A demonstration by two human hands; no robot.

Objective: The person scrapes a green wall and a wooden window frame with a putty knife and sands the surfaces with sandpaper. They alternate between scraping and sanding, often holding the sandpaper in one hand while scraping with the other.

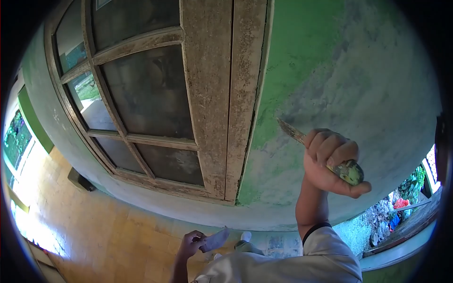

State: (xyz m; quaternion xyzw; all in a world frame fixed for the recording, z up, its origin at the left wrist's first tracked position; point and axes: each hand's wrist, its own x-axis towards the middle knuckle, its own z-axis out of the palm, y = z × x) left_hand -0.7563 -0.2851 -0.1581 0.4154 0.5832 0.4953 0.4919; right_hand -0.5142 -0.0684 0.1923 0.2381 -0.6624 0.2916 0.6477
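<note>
My right hand [332, 158] is raised in front of the wall, fingers wrapped round a scraper [291, 130]. Its stained blade points up and left, the tip right at the patchy wall surface, while the paint-marked yellow-green handle end sticks out below my fist. Lower down, at waist height, my left hand [191, 243] grips a flat bluish-grey piece [215, 240] by one end. What that piece is, I cannot tell. The wall [321, 94] before me has green paint above and left, with bare grey-white areas around the blade.
A weathered wooden window frame [207, 94] with several glass panes fills the left. Yellowish tiles [127, 236] cover the floor below. A dark block [80, 180] lies by the wall's foot at left. At right, a ledge [401, 245] runs beside plants and a red item [401, 203].
</note>
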